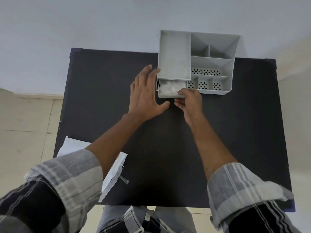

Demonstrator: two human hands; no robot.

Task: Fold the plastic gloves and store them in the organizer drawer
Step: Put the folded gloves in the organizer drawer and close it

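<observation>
Right hand [189, 100] on gloves-filled drawer [168, 94] front (partly open).

matt grey plastic organizer [210, 64], matt black table [168, 148]

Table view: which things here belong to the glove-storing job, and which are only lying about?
Belong to the job:
- organizer
- drawer, partly open
- folded plastic gloves inside the drawer
- right hand, fingers on the drawer front
- left hand, open beside the organizer

Lying about:
- white plastic packet at the near left table edge; its link to the job cannot be told
</observation>
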